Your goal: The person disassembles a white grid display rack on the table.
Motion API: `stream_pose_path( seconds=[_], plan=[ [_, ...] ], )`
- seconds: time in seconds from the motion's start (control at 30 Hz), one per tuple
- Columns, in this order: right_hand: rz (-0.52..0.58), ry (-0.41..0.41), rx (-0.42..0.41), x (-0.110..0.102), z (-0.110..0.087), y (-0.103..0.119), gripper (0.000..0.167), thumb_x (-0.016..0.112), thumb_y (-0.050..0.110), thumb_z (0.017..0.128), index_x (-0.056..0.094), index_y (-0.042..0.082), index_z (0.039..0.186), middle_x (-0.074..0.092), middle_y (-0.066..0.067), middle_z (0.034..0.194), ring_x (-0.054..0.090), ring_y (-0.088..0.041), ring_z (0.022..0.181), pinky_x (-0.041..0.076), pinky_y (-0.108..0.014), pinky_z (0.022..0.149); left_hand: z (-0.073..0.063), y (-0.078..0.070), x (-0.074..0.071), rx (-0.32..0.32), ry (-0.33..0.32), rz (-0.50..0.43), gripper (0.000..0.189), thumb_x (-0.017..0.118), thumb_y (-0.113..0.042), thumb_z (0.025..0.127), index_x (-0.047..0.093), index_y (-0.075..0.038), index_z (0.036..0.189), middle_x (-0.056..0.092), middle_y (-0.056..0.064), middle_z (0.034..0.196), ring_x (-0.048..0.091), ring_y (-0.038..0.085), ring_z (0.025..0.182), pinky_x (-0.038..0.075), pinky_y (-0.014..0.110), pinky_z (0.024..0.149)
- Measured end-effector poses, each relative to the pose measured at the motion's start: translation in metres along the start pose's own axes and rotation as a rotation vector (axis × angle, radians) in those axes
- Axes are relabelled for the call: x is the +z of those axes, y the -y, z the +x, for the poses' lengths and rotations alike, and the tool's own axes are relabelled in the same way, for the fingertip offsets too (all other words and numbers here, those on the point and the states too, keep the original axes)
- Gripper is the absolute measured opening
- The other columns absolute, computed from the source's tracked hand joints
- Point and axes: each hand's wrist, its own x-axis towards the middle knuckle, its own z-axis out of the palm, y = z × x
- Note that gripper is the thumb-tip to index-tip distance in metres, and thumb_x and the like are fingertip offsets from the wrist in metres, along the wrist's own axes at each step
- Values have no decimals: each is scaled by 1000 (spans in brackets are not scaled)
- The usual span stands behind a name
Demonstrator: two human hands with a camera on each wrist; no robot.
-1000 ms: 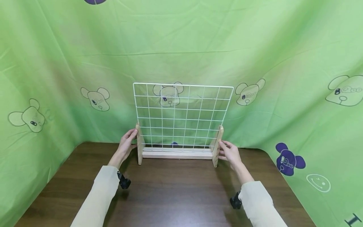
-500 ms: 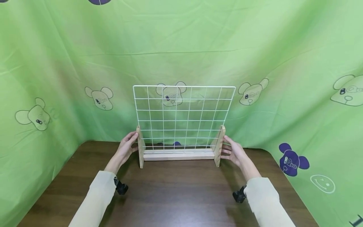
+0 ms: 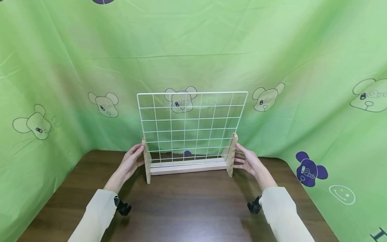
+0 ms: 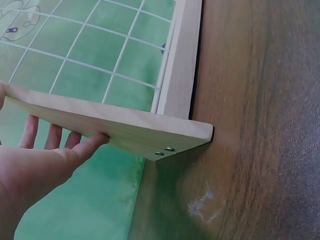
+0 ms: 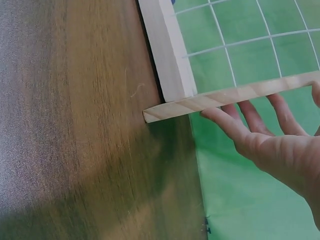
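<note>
A white wire grid stand (image 3: 191,93) stands upright at the back of the table. Its wooden base has a side panel at each end, joined by a pale crossbar (image 3: 188,168). My left hand (image 3: 130,161) holds the left side panel (image 4: 115,120), thumb at the front edge and little fingertip on the outer face; the other fingertips are partly hidden. On the opposite end, my right hand (image 3: 249,163) holds the right side panel (image 5: 225,97), thumb at its edge and fingers spread along the outer side. The stand's left end sits slightly nearer to me than its right.
The dark brown wooden table (image 3: 187,208) extends in front of the stand. Behind and around it hangs a green cloth (image 3: 193,40) with printed bear heads. Black wrist cameras sit below both cuffs. A whitish scuff (image 4: 202,205) marks the tabletop near the left panel.
My left hand has drawn the stand's left end toward me, so the stand has turned slightly. Earlier my right hand shifted its grip up the right panel, and it has stayed there since.
</note>
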Motion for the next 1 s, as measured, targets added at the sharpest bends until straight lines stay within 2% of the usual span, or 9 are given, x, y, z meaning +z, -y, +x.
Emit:
stream_pose_path(
  seconds=[0.2, 0.37, 0.7, 0.87, 1.0],
  plan=[
    [13, 12, 4, 2, 2, 0, 75, 44, 46, 101, 16, -4, 150, 11, -33, 153, 21, -46, 138, 30, -58, 105, -7, -5, -3, -16, 27, -7, 10, 53, -21, 101, 56, -19, 110, 52, -1, 112, 38, 22, 118, 28, 55, 104],
    [3, 18, 7, 5, 3, -1, 75, 44, 46, 101, 16, -4, 150, 12, -33, 153, 21, -46, 137, 31, -58, 105, -12, -7, -5, -27, 24, 0, 8, 53, -24, 101, 55, -19, 107, 53, -1, 109, 42, 20, 114, 27, 58, 104],
    [-5, 29, 9, 12, 9, -2, 78, 44, 47, 101, 10, -3, 151, 10, -33, 153, 20, -47, 138, 28, -58, 106, -24, -10, -10, -5, 9, -7, 6, 51, -22, 102, 57, -20, 100, 57, -4, 102, 45, 19, 109, 31, 57, 100],
    [-14, 27, 7, 17, 11, -2, 77, 43, 46, 101, 13, -4, 150, 13, -33, 152, 22, -46, 137, 29, -58, 106, -33, -11, -12, 17, 16, 9, 6, 51, -22, 102, 56, -20, 101, 57, -4, 104, 45, 17, 110, 27, 60, 102],
    [-24, 28, 8, 20, 12, -1, 75, 42, 46, 101, 15, -4, 150, 15, -33, 152, 23, -46, 137, 30, -58, 106, -39, -11, -13, 29, 3, 11, 7, 50, -20, 102, 57, -21, 100, 57, -5, 102, 46, 16, 108, 29, 59, 100]
  ],
)
